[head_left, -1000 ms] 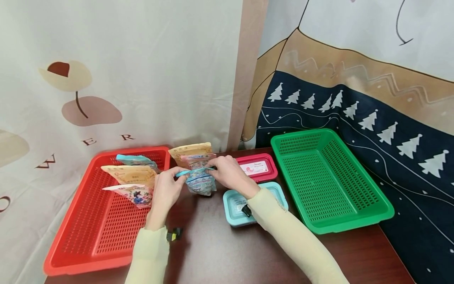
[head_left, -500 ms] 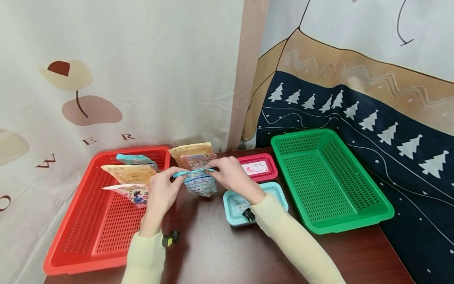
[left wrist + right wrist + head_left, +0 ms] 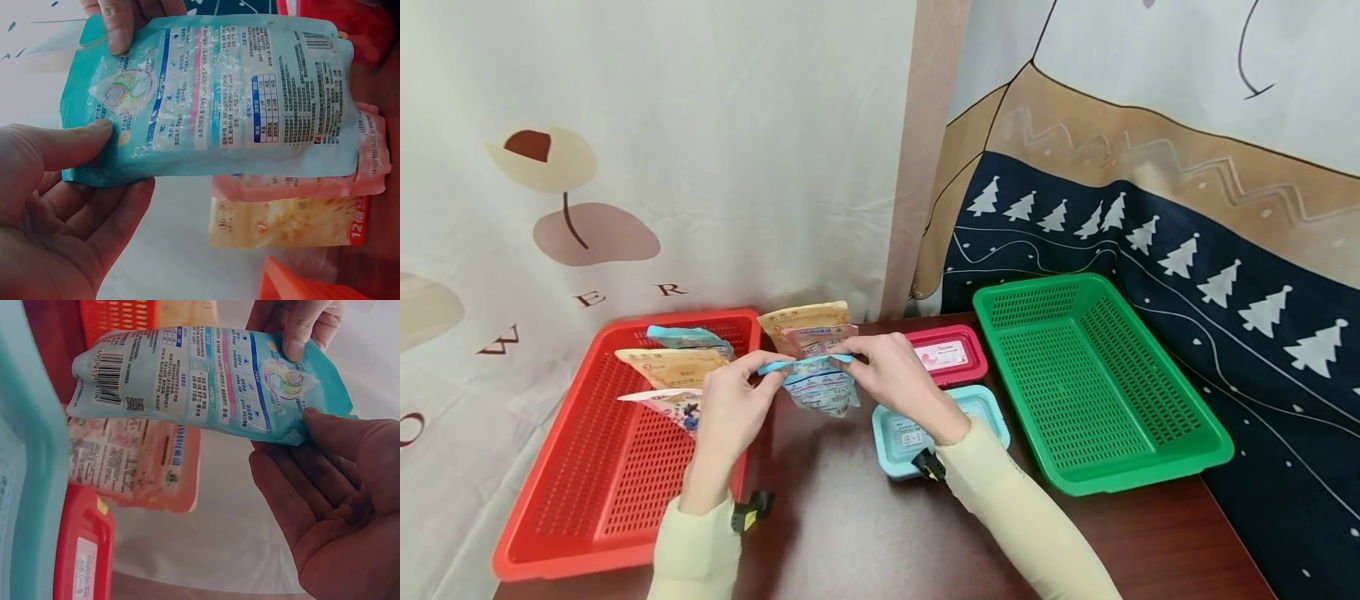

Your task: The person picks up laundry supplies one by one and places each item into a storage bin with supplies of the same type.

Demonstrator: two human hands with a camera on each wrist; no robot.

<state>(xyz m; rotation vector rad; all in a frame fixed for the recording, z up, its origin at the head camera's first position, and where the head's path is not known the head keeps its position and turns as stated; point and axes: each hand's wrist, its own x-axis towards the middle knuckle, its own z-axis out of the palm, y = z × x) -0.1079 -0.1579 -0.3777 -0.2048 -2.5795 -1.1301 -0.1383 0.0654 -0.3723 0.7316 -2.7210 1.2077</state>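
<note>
A teal pouch point(image 3: 822, 389) with printed text, a table and a barcode hangs between both hands, its teal top edge toward me. My left hand point(image 3: 735, 408) pinches one top corner between thumb and fingers; my right hand point(image 3: 898, 377) pinches the other. In the left wrist view, the left thumb presses on the printed face of the pouch point(image 3: 212, 100), fingers behind it. The right wrist view shows the right thumb doing likewise on the pouch point(image 3: 200, 381). Just behind it stand a pink pouch point(image 3: 820, 337) and a yellow pouch point(image 3: 805, 315).
On the left, a red basket point(image 3: 625, 492) holds a blue pouch point(image 3: 688, 337), a yellow pouch point(image 3: 673, 367) and a white-pink pouch point(image 3: 662, 402). A red container point(image 3: 943, 354) and a light-blue lidded box point(image 3: 895, 433) lie right of centre, beside a green basket point(image 3: 1067, 400).
My left hand has shifted slightly left and toward me, covering more of the white-pink pouch. My right forearm has moved slightly right. Both hands keep their pinch on the teal pouch.
</note>
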